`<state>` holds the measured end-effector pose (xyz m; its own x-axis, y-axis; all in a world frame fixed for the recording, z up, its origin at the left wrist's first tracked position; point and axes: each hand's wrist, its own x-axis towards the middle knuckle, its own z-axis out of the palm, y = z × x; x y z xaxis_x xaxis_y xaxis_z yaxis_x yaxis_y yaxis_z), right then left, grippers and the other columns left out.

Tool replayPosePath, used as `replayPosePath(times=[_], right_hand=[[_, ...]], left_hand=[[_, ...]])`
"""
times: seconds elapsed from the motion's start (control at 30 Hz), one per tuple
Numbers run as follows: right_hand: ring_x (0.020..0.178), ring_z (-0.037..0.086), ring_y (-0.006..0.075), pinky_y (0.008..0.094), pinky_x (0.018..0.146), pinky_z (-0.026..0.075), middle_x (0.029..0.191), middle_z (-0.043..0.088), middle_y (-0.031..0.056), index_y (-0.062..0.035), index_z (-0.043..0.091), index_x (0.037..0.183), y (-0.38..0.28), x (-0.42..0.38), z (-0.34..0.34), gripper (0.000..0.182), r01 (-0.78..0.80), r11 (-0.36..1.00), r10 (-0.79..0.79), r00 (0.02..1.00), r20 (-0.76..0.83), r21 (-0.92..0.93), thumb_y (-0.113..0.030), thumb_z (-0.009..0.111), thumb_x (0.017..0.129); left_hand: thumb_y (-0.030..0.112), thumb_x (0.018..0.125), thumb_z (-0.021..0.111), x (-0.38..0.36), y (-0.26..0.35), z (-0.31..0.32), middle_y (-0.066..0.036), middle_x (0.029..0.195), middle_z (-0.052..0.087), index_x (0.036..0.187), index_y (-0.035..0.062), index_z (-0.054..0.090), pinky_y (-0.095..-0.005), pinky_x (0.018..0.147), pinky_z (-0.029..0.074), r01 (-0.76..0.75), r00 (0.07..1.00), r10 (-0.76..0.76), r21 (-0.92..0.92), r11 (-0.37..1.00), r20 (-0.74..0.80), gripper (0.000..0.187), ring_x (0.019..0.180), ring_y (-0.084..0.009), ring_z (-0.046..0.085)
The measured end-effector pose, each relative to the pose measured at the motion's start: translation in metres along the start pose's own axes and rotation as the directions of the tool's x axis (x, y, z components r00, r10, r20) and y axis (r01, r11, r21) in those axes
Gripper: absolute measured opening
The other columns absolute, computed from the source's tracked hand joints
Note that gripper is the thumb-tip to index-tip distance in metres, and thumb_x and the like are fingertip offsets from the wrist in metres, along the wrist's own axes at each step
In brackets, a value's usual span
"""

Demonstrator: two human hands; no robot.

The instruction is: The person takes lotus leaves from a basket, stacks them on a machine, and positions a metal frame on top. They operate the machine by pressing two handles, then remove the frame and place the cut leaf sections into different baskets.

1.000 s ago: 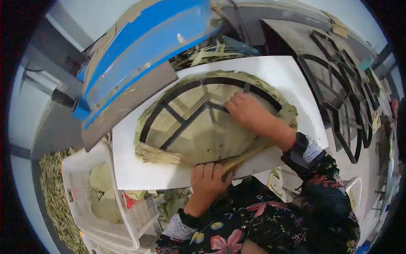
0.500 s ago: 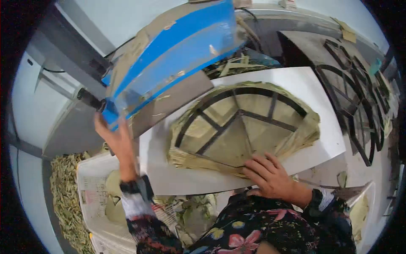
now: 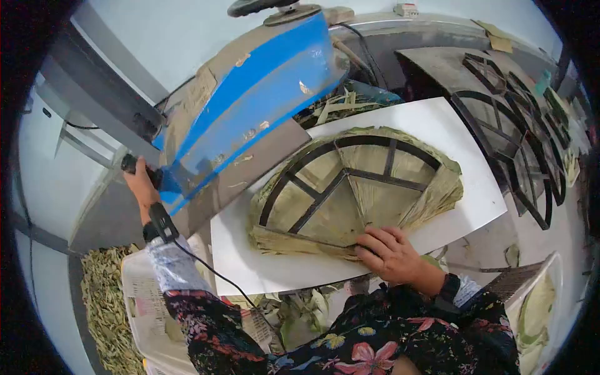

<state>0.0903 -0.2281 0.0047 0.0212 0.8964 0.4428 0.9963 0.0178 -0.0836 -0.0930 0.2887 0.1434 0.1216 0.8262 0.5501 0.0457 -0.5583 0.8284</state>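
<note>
My left hand [image 3: 142,184] is closed around a black handle [image 3: 129,164] at the near left end of a blue machine arm [image 3: 262,87]. A fan-shaped black metal frame [image 3: 319,203] with inner dividers lies on a stack of pale green dried leaves [image 3: 437,200], whose edges stick out around it. The stack rests on a white board [image 3: 231,275]. My right hand [image 3: 397,256] touches the near edge of the stack and frame, its fingers apart and slightly bent over the edge, the thumb hidden.
More black metal frames [image 3: 509,134] lie on a grey surface at the right. Leaf scraps [image 3: 106,300] are heaped on the floor at left, beside a white plastic basket [image 3: 140,275]. Another bin [image 3: 531,294] holds leaves at lower right. A black handwheel [image 3: 262,6] tops the machine.
My left hand has moved left and down from beside the blue arm and closed on the black handle. My right hand stays at the stack's near edge, fingers slightly more bent.
</note>
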Motion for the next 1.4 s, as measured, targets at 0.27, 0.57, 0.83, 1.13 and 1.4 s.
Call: replayPosePath(times=[0.27,0.57,0.83,1.13,1.4], right_hand=[[0.115,0.046,0.0256,0.0413,0.092,0.037,0.122,0.051,0.0067,-0.0103,0.054,0.112,-0.001,-0.002,0.0,0.045,-0.002,0.996,0.011,0.994,-0.107,0.085,-0.023,0.065,0.07],[0.119,0.039,0.0374,0.0442,0.097,0.033,0.129,0.04,0.0201,0.0027,0.038,0.127,-0.025,0.078,-0.068,0.068,0.129,0.71,0.114,0.949,-0.294,0.692,-0.031,0.068,0.075],[0.085,0.053,0.016,0.0296,0.076,0.043,0.096,0.057,0.0096,-0.0024,0.05,0.106,-0.02,0.13,-0.129,0.029,-0.032,0.031,0.243,0.97,0.024,0.999,-0.028,0.051,0.091],[0.069,0.049,0.0073,0.0232,0.063,0.039,0.074,0.055,0.0014,-0.0015,0.055,0.083,0.033,0.089,-0.157,0.02,-0.049,-0.185,0.238,0.967,0.094,0.982,-0.017,0.046,0.092],[0.067,0.047,0.0064,0.022,0.06,0.037,0.074,0.055,0.0012,-0.0004,0.056,0.085,0.054,0.072,-0.166,0.018,-0.085,-0.179,0.195,0.973,0.12,0.98,-0.013,0.044,0.091]], left_hand=[[0.028,0.089,0.052,-0.14,0.099,-0.001,-0.008,0.096,0.054,0.112,-0.0013,0.045,-0.0275,0.075,0.045,0.104,0.994,-0.102,-0.083,0.991,0.024,0.038,0.084,-0.0153,0.053],[0.038,0.095,0.037,-0.166,0.13,-0.016,-0.014,0.116,0.05,0.122,-0.004,0.043,-0.0337,0.096,0.035,-0.173,0.965,0.21,0.226,0.959,-0.155,0.05,0.109,-0.0228,0.048],[0.034,0.092,0.041,-0.164,0.148,0.011,-0.009,0.084,0.053,0.093,0.0034,0.054,-0.0312,0.068,0.042,0.242,0.97,-0.203,-0.476,0.846,0.132,0.033,0.074,-0.0199,0.05],[0.031,0.087,0.043,-0.222,0.183,0.04,-0.007,0.075,0.047,0.101,0.0048,0.051,-0.0293,0.062,0.04,0.26,0.936,-0.073,-0.537,0.802,0.344,0.03,0.065,-0.0159,0.046],[0.031,0.087,0.049,-0.244,0.188,0.05,-0.009,0.075,0.049,0.104,0.0048,0.049,-0.0287,0.061,0.04,0.269,0.943,-0.106,-0.538,0.799,0.314,0.031,0.063,-0.0168,0.047]])
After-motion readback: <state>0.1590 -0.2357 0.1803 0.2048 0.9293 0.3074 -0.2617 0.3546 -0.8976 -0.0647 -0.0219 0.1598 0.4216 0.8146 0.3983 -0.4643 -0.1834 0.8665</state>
